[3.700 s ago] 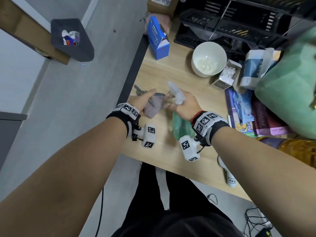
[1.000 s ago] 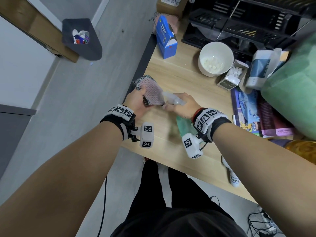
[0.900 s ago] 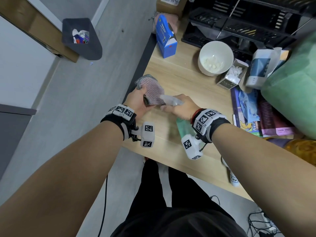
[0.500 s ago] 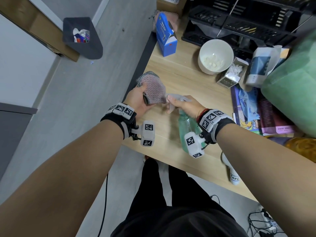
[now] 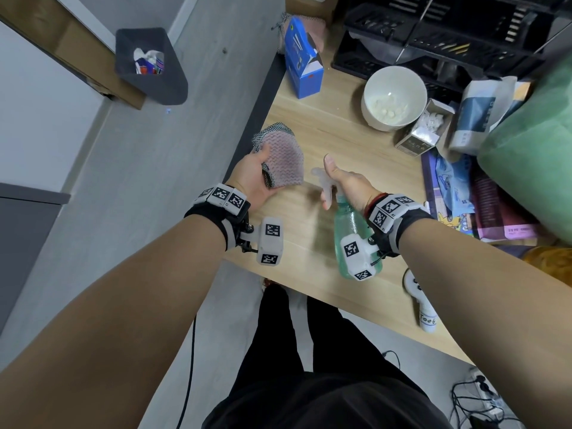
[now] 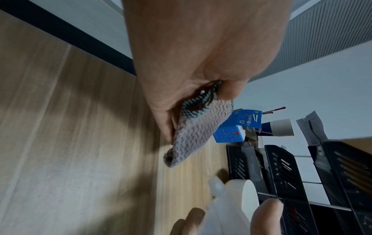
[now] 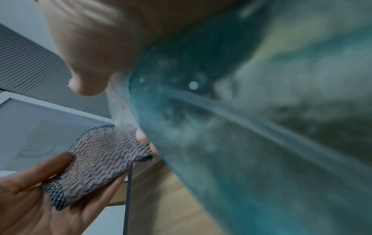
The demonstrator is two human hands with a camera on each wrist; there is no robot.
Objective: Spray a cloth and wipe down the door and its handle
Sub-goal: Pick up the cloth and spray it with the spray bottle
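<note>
My left hand (image 5: 257, 178) holds a folded pinkish-grey knitted cloth (image 5: 283, 157) above the wooden table's left edge, thumb pressed on its top. In the left wrist view the cloth (image 6: 199, 130) is pinched between thumb and fingers. My right hand (image 5: 343, 181) grips the neck of a green translucent spray bottle (image 5: 351, 230) with a white trigger head (image 5: 323, 178), its nozzle pointing at the cloth a short way off. In the right wrist view the bottle (image 7: 251, 127) fills the frame, with the cloth (image 7: 100, 160) beyond it. No door or handle is in view.
On the wooden table (image 5: 325, 131) stand a blue carton (image 5: 301, 61), a white bowl (image 5: 393, 97), a small open box (image 5: 421, 131), a black rack (image 5: 433, 35), books and a green bag (image 5: 532, 144). A white tube (image 5: 422, 305) lies near the front edge. A dark bin (image 5: 151, 66) sits on the floor.
The spray bottle has drawn back to the right, away from the cloth, and turned more upright. The left hand keeps holding the cloth in about the same place.
</note>
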